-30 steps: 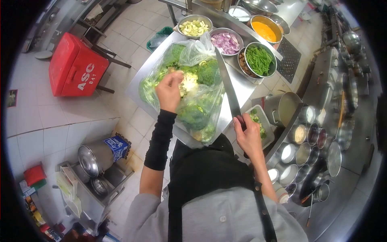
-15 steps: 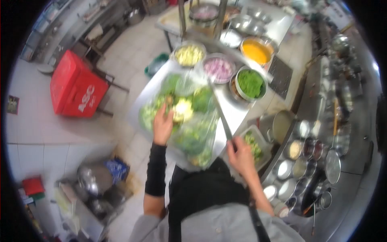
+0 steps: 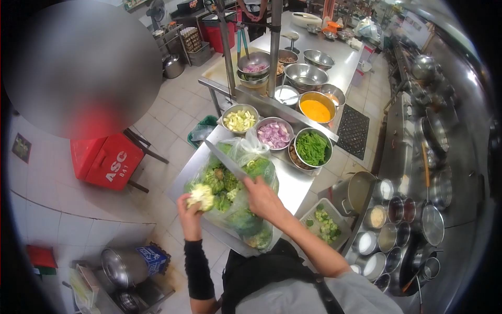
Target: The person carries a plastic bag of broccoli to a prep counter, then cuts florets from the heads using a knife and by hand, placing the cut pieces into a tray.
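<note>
My left hand (image 3: 189,212) grips a broccoli head (image 3: 201,197) with its pale stem side showing, at the left edge of the steel table. My right hand (image 3: 264,198) is closed round the handle of a large knife (image 3: 226,160). The blade slants up and left across a clear plastic bag (image 3: 243,212) of green broccoli (image 3: 230,183). Knife and held head are apart. Cut broccoli pieces (image 3: 327,226) lie in a white basket (image 3: 342,238) to the right, below table height.
Bowls of pale chopped vegetable (image 3: 239,120), chopped onion (image 3: 273,133) and green pods (image 3: 312,148) line the table's far edge. An orange liquid bowl (image 3: 316,110) stands beyond. A red box (image 3: 107,162) is left; seasoning containers (image 3: 377,215) are right. Another person (image 3: 253,18) stands far back.
My left hand has moved left and down with the broccoli head, off the bag. The knife has swung left over the bag as my right hand came up and inward. The view has tilted up.
</note>
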Demonstrator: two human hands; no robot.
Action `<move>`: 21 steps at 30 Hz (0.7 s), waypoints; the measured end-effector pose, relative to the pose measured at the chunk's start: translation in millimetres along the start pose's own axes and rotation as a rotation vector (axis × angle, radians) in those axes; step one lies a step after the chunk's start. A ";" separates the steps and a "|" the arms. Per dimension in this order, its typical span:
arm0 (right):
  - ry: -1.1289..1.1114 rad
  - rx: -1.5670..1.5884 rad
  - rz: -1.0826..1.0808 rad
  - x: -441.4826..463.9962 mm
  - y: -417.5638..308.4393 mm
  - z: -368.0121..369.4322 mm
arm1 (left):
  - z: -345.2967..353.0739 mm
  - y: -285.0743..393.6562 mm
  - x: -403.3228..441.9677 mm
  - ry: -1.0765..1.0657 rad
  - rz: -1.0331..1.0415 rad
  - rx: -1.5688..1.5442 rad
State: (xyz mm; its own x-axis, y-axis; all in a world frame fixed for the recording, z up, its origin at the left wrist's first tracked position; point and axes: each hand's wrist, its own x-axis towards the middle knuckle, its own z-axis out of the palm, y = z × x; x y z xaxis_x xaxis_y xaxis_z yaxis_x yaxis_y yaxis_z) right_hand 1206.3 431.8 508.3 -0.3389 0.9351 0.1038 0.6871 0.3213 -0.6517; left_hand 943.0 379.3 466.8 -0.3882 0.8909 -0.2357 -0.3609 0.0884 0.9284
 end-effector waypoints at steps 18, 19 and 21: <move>-0.693 0.322 -0.962 8.4 -267.9 -230.7 | 12.8 52.3 -26.8 -0.038 -0.044 0.005; -0.724 0.252 -0.992 4.3 -303.6 -232.7 | 14.4 52.0 -25.0 -0.076 -0.040 -0.009; -0.664 0.071 -1.097 5.3 -336.5 -230.7 | 20.2 49.1 -25.6 -0.077 -0.046 -0.004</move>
State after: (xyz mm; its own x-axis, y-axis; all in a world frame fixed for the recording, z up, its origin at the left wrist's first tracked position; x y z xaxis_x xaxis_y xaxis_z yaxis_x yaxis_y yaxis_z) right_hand 1121.6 363.1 901.5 -0.9705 -0.0728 0.2298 -0.1827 0.8442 -0.5039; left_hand 952.4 369.8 524.3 -0.3045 0.9176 -0.2555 -0.3805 0.1287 0.9158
